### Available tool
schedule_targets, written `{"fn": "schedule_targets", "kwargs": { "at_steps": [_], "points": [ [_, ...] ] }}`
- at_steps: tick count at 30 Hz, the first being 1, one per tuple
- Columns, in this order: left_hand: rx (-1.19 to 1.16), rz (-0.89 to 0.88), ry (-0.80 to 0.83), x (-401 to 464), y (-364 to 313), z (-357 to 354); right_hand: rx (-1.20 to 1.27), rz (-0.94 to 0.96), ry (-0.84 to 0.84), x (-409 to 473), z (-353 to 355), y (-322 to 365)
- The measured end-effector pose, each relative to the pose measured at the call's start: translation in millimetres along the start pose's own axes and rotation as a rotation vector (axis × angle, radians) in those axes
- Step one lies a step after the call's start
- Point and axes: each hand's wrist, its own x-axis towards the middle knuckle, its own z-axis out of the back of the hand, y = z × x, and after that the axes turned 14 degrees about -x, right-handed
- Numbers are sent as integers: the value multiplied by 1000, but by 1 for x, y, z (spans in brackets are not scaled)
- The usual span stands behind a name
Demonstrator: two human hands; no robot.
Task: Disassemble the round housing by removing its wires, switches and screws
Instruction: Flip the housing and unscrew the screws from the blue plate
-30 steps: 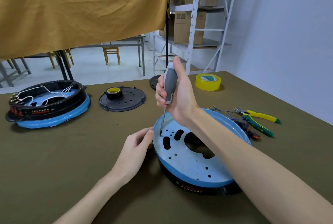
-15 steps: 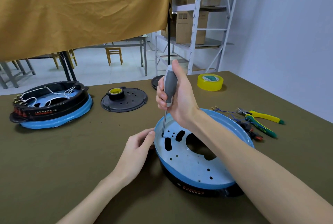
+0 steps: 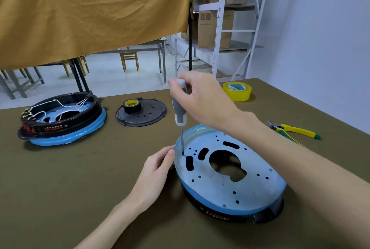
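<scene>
Housing (image 3: pixel 230 180) near table's (image 3: pixel 60 198) front, plate side up, blue rim over black shell. Head view only: right hand (image 3: pixel 202 100) pinching top of screwdriver (image 3: pixel 179 108) with curled fingertips, shaft upright, tip seated at plate's left edge beside a slot. Left hand (image 3: pixel 156 170) loosely curled against left rim, steadying, gripping nothing clearly. Probably rigid, moderately heavy, film-covered rim likely slick; best braced at black shell. Second housing (image 3: pixel 64 120), cover (image 3: pixel 141 112), tape (image 3: pixel 237 91), pliers (image 3: pixel 296 129) well apart.
</scene>
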Motion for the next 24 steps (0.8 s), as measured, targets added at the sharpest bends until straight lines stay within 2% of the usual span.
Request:
{"fn": "schedule_targets", "kwargs": {
  "at_steps": [7,15,17,19,20,22,24],
  "points": [
    [22,24,1,-1,1,-1,-445,79,340,34,24,-1],
    [29,19,-2,-1,0,-2,-278,352,796,49,49,19],
    [22,18,-5,-2,-1,-2,-303,350,908,52,55,21],
    [20,16,-10,-2,-1,-2,-374,265,890,49,54,22],
    [22,16,-12,-2,-1,-2,-461,221,829,47,51,21],
    [29,13,-12,-2,-2,-2,-651,219,653,43,45,19],
    [29,10,-19,-2,-1,-2,-667,260,623,42,42,17]
  ]
}}
